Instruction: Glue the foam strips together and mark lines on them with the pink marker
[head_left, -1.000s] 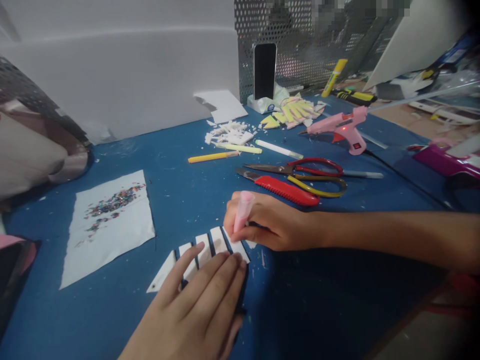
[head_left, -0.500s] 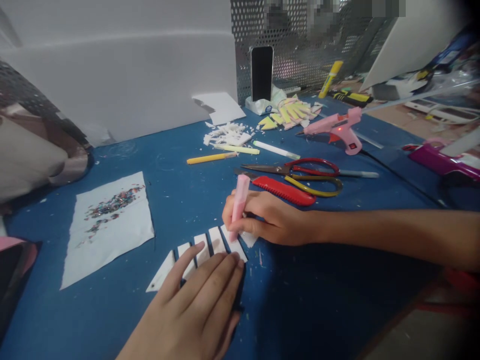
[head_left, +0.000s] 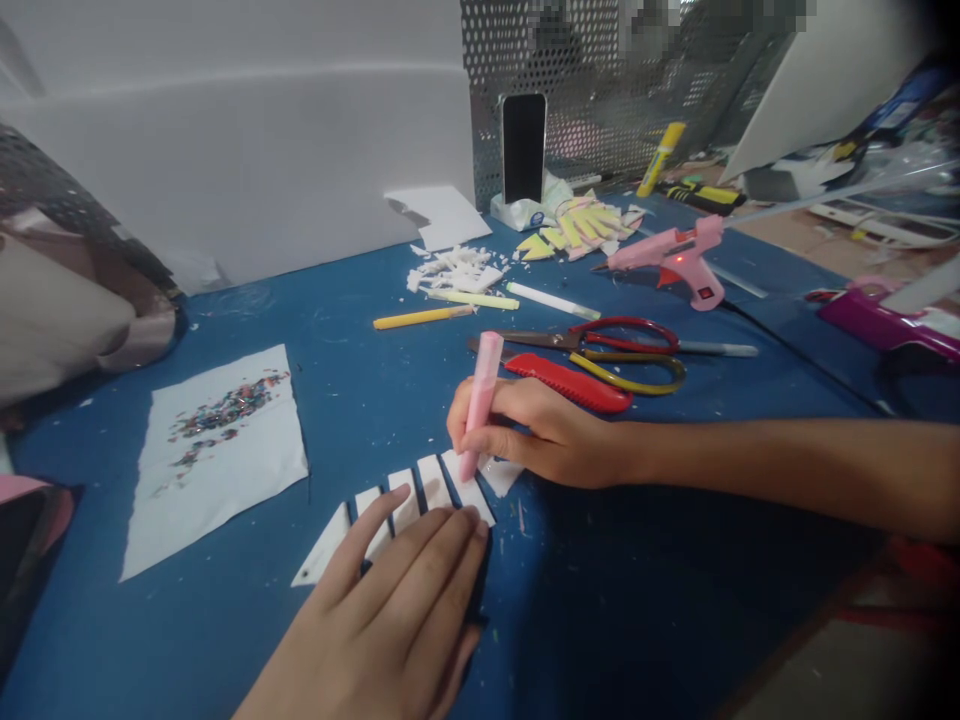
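Observation:
My left hand (head_left: 390,610) lies flat, fingers spread, pressing on a row of white paper strips (head_left: 420,490) on the blue table (head_left: 360,400). My right hand (head_left: 540,435) is closed round a pink marker (head_left: 478,400), held nearly upright with its tip on the rightmost strip. A small white paper piece (head_left: 501,474) lies under the right hand's fingers. The near ends of the strips are hidden under my left hand.
Behind the right hand lie a red utility knife (head_left: 566,380), scissors (head_left: 615,350), yellow markers (head_left: 424,316) and a pink glue gun (head_left: 675,255). A white sheet with glitter (head_left: 217,450) lies at left. A phone (head_left: 523,148) stands against a perforated metal panel. White scraps (head_left: 454,268) sit at the back.
My right hand has tilted the pink marker more upright and drawn it slightly away along the strip. The left hand has stayed put on the strips.

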